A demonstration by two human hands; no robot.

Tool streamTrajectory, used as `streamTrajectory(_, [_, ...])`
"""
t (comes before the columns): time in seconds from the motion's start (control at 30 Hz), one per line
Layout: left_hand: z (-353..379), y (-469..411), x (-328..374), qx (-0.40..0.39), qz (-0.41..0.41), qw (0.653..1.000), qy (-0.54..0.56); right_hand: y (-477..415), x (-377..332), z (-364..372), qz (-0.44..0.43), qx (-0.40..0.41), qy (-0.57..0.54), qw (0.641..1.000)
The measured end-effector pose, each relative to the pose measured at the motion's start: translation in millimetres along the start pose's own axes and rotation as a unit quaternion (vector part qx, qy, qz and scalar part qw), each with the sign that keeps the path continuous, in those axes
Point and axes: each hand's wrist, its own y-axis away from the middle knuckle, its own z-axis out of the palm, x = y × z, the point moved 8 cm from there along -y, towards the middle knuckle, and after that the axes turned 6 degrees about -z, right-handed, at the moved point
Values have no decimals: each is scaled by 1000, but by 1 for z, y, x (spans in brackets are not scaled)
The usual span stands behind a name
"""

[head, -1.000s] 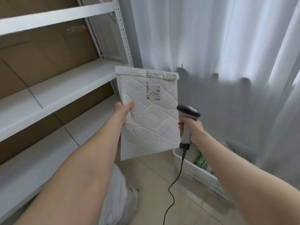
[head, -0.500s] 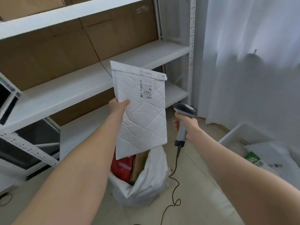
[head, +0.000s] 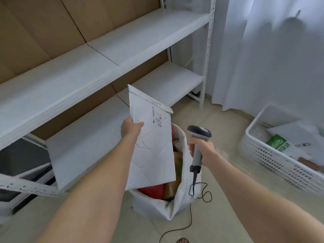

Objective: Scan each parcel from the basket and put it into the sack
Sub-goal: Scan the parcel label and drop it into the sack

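In the left hand [head: 131,128], a white padded parcel [head: 152,155], gripped by its left edge with the thumb across the front and the fingers hidden behind. Held upright with a slight tilt, flap end up, printed label [head: 157,118] near the top right corner and facing the camera. Hanging just over the open mouth of the sack [head: 182,204], lower edge covering part of the opening; touching the rim or not, impossible to tell. Not inside yet.

In the right hand [head: 204,146], a grey scanner [head: 199,133], fingers wrapped round the handle, dark head up and turned left toward the parcel but apart from it. From the handle's base, a black cable [head: 190,218] dropping past the sack's right side and trailing over the floor [head: 228,199].

Inside the sack, a red packet [head: 152,189] with brown ones beside it, partly hidden behind the parcel. On the floor, just in front of the lowest board of the white shelf [head: 140,35], the sack itself.

Well to the right, against the curtain [head: 271,58], the white slotted basket [head: 273,158], with a green-printed bag [head: 278,143] and other pale packets lying in it.
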Motion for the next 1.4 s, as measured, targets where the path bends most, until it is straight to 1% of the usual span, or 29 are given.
streamTrajectory(0.1, [37, -21, -20, -38, -14, 997, -61, -21, 28, -5, -5, 32, 7, 999])
streamTrajectory(0.2, [76, -36, -41, -101, -42, 985, -132, -41, 54, -16, 25, 67, 21, 997])
streamTrajectory(0.3, [103, -53, -68, -135, -55, 974, -175, -66, 76, -17, 23, 49, 41, 998])
streamTrajectory(0.37, [111, -64, -82, -133, -50, 970, -196, -78, 89, -13, 23, 31, 50, 998])
streamTrajectory(0.53, [111, -83, -95, -112, -30, 977, -181, -109, 117, 5, 27, -26, 68, 997])
streamTrajectory(0.63, [108, -88, -97, -126, -34, 977, -166, -118, 126, 14, 36, -39, 92, 994])
streamTrajectory(0.77, [108, -86, -98, -147, -32, 973, -172, -126, 123, 17, 7, -18, 74, 997])
streamTrajectory(0.87, [99, -79, -94, -161, -32, 959, -232, -116, 114, 12, -3, 16, 19, 1000])
streamTrajectory(0.97, [88, -78, -84, -165, -39, 940, -295, -108, 100, 3, -11, 50, -11, 999])
streamTrajectory(1.1, [77, -77, -68, -165, -20, 908, -384, -101, 89, 4, -21, 57, -47, 997])
streamTrajectory(1.17, [72, -80, -64, -153, -12, 899, -410, -102, 93, 5, -13, 57, -36, 998])
streamTrajectory(1.3, [63, -83, -52, -92, 27, 879, -468, -109, 101, 4, 14, 63, 13, 998])
streamTrajectory(1.4, [70, -81, -51, -80, 44, 870, -484, -112, 104, 4, 22, 58, 2, 998])
